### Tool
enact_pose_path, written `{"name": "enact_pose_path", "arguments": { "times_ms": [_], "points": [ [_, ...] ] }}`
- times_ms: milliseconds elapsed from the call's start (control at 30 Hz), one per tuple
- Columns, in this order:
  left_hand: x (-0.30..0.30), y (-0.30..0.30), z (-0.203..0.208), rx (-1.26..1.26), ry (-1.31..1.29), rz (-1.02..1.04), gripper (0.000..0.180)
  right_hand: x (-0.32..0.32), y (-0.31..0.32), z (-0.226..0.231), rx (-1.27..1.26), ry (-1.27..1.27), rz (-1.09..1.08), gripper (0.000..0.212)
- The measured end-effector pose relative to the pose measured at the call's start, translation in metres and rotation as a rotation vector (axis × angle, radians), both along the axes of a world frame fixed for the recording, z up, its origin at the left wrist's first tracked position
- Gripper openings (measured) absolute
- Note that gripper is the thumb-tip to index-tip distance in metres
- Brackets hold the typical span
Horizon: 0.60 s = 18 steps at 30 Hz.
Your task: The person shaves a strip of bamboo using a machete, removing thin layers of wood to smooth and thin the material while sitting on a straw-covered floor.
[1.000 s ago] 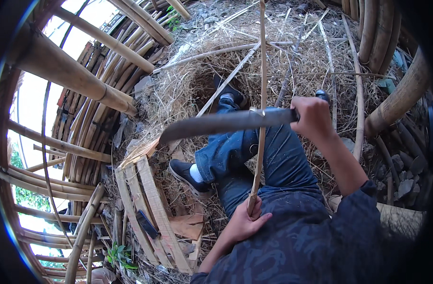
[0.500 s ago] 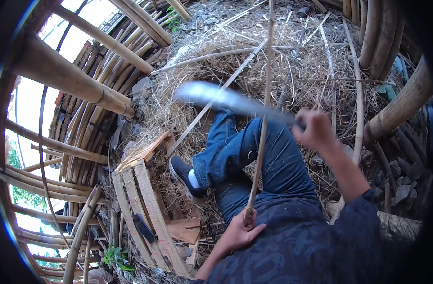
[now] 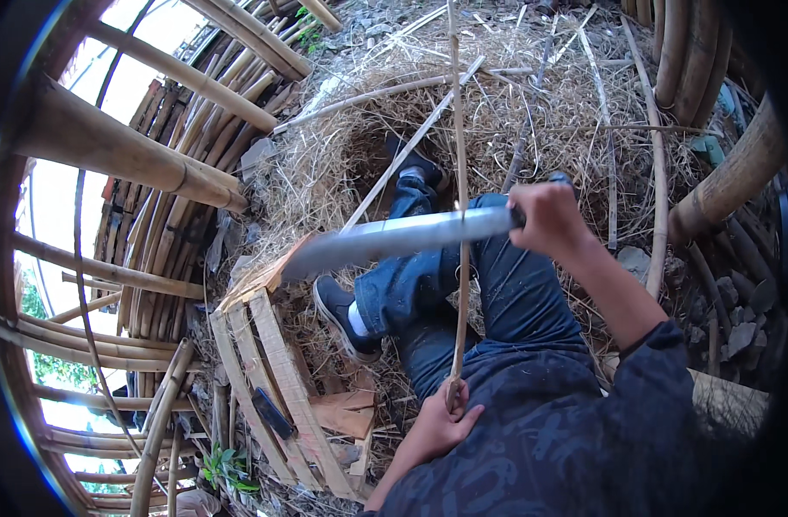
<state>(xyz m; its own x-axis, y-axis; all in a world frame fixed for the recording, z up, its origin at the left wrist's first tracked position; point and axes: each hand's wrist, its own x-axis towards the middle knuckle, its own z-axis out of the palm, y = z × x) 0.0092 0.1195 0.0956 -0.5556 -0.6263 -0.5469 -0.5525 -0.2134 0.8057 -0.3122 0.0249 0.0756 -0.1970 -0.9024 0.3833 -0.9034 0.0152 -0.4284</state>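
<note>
A long, thin bamboo strip (image 3: 459,284) runs upward across my lap, its near end gripped in my left hand (image 3: 440,424) at my waist. My right hand (image 3: 549,215) is closed round the dark handle of a machete (image 3: 394,235). The broad metal blade points left over my jeans and crosses the strip near my knee, slightly smeared by motion. Whether its edge touches the strip I cannot tell. My legs are folded on ground strewn with shavings.
A wooden crate (image 3: 278,379) with a dark phone (image 3: 272,414) on it stands at my left. Dry bamboo shavings (image 3: 532,146) cover the ground ahead, with loose strips among them. Bamboo poles (image 3: 144,155) rise at the left, and a thick pole (image 3: 730,181) leans at the right.
The machete has swung down, its tip dropping toward the crate, and my right hand has turned and shifted slightly left. The strip's far end has moved left; my left hand keeps its grip.
</note>
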Motion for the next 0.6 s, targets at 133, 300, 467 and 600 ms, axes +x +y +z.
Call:
{"name": "enact_pose_path", "arguments": {
  "times_ms": [133,300,467,600],
  "points": [
    [-0.001,0.005,0.001,-0.028,0.036,-0.066,0.033,-0.04,-0.028,0.006,0.119,0.131,-0.217,0.014],
    [0.005,0.011,-0.006,0.06,0.096,-0.075,0.031,-0.121,-0.059,0.002,0.245,-0.021,-0.462,0.021],
    [0.006,0.002,-0.006,0.109,0.122,-0.032,0.03,-0.091,-0.036,-0.011,0.231,-0.124,-0.33,0.027],
    [-0.001,-0.01,-0.01,0.003,0.108,-0.06,0.031,-0.005,0.019,-0.033,0.149,-0.098,0.007,0.02]
  ]
}}
